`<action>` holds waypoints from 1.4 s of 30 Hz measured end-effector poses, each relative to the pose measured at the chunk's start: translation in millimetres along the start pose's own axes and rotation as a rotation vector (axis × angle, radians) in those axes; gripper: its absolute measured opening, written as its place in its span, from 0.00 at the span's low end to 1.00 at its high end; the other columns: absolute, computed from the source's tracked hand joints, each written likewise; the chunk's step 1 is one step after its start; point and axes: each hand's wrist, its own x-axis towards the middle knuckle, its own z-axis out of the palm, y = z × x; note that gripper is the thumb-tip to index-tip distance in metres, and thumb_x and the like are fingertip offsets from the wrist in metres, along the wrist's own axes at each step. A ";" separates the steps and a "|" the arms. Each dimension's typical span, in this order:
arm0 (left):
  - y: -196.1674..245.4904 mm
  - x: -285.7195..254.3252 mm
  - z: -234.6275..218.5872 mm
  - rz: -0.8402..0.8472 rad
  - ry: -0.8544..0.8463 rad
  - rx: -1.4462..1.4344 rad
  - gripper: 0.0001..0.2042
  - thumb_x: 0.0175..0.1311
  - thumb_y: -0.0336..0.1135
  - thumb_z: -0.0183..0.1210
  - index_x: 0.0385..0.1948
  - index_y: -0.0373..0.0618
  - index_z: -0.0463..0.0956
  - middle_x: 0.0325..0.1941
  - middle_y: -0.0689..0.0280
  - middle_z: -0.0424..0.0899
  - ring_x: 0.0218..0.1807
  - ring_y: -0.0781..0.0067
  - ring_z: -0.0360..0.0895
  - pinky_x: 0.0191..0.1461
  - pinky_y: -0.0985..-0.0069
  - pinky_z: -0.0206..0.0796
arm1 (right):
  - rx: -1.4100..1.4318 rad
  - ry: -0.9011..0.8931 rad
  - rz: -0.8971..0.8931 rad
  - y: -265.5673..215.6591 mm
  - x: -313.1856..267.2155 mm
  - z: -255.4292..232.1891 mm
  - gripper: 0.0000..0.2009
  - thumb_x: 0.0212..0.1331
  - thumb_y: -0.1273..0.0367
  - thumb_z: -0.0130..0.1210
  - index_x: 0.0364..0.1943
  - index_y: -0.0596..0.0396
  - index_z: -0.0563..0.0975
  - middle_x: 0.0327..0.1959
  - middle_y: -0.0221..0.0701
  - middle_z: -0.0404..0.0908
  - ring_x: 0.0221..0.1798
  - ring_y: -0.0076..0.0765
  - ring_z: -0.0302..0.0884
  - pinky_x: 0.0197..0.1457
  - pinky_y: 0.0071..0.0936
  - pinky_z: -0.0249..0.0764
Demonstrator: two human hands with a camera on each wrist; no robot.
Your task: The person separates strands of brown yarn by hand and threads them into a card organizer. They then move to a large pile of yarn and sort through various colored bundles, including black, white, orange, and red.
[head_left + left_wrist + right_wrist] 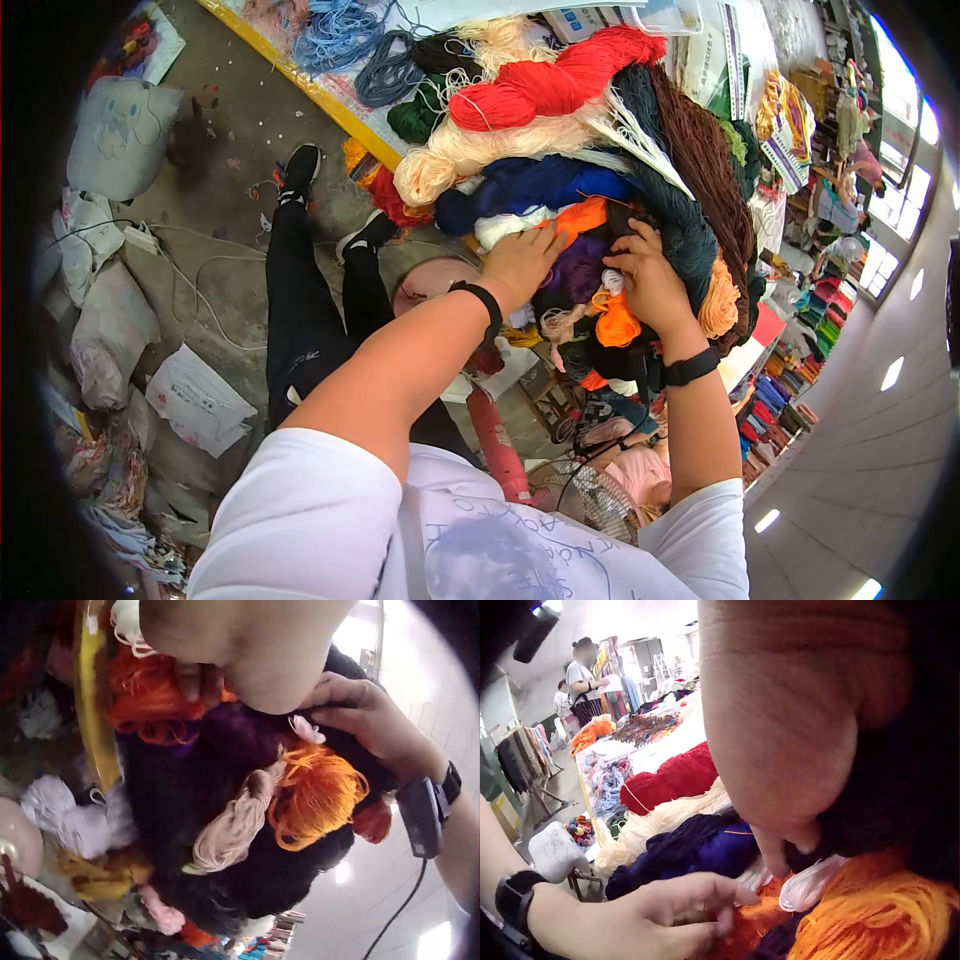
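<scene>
In the head view my left hand (522,265) has its bent fingers on an orange-red skein of yarn (582,217), beside a white skein (512,226). The right wrist view has the left thumb and fingers closing on that orange-red yarn (759,919). Close by, my right hand (652,280) reaches fingers down into dark yarn (622,216); its fingertips are partly hidden, and I cannot tell whether they grip a strand. Below that hand lie a small white skein (307,730) and a bright orange skein (319,796). Purple yarn (577,268) lies between the hands.
Red (555,82), cream (500,160), navy (540,190) and brown skeins (710,180) are heaped around the hands. A yellow-edged table (320,100) carries blue yarn. A pink stool (432,280), a fan (585,500) and floor cables surround the legs. Other people (583,682) stand farther off.
</scene>
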 end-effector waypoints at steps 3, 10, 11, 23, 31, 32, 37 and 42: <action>-6.7 12.0 -8.2 0.015 -0.146 0.101 0.23 0.55 0.28 0.52 0.56 0.50 0.67 0.51 0.60 0.71 0.48 0.56 0.76 0.46 0.62 0.70 | 0.038 0.004 0.008 4.5 -1.5 1.8 0.16 0.41 0.87 0.50 0.34 0.59 0.82 0.45 0.36 0.75 0.66 0.50 0.58 0.69 0.39 0.57; -42.6 63.4 -45.5 -0.373 0.171 -0.667 0.14 0.51 0.31 0.53 0.40 0.40 0.78 0.38 0.53 0.82 0.43 0.52 0.79 0.47 0.67 0.71 | 0.018 -0.004 0.012 7.9 -3.2 3.6 0.16 0.42 0.86 0.49 0.34 0.58 0.82 0.46 0.35 0.75 0.67 0.48 0.58 0.64 0.35 0.64; -47.5 71.1 -48.7 -0.428 0.175 -0.794 0.14 0.52 0.32 0.53 0.40 0.39 0.78 0.38 0.52 0.83 0.42 0.55 0.81 0.48 0.70 0.71 | 0.022 0.011 0.001 10.2 -3.3 5.0 0.16 0.43 0.86 0.49 0.34 0.58 0.82 0.46 0.35 0.75 0.67 0.48 0.57 0.63 0.34 0.65; -20.8 75.2 -53.3 -0.591 0.101 -1.308 0.13 0.63 0.32 0.51 0.45 0.36 0.75 0.38 0.62 0.82 0.36 0.77 0.79 0.40 0.77 0.72 | 0.099 0.046 0.220 -23.8 8.9 -10.4 0.30 0.48 0.75 0.57 0.60 0.49 0.67 0.46 0.39 0.74 0.60 0.48 0.67 0.56 0.37 0.69; -4.8 18.9 -35.1 -0.684 -0.111 -1.540 0.15 0.61 0.26 0.51 0.51 0.39 0.72 0.49 0.63 0.77 0.48 0.74 0.75 0.52 0.74 0.68 | 0.207 0.313 0.426 -0.7 17.7 5.8 0.19 0.59 0.68 0.49 0.56 0.41 0.67 0.44 0.49 0.75 0.47 0.61 0.73 0.46 0.47 0.71; -8.9 14.3 -11.2 -0.687 -0.113 -1.537 0.15 0.61 0.26 0.51 0.51 0.39 0.72 0.49 0.63 0.77 0.48 0.74 0.75 0.52 0.74 0.68 | 0.210 0.327 0.428 1.0 16.9 6.8 0.18 0.60 0.69 0.47 0.55 0.43 0.68 0.44 0.49 0.75 0.48 0.61 0.73 0.47 0.46 0.71; -2.8 53.4 53.1 -0.317 0.039 -0.555 0.17 0.58 0.26 0.53 0.51 0.40 0.72 0.53 0.52 0.75 0.54 0.55 0.73 0.57 0.67 0.64 | 0.426 0.540 0.429 -2.7 17.6 4.5 0.16 0.62 0.69 0.44 0.55 0.47 0.67 0.41 0.51 0.78 0.46 0.62 0.74 0.46 0.47 0.70; -11.2 102.1 86.8 -0.334 -0.118 -0.685 0.18 0.61 0.31 0.53 0.53 0.42 0.70 0.56 0.53 0.73 0.58 0.57 0.70 0.63 0.68 0.59 | 0.365 0.414 0.531 -6.2 12.5 5.9 0.20 0.62 0.65 0.47 0.58 0.50 0.64 0.39 0.51 0.79 0.45 0.63 0.74 0.45 0.50 0.70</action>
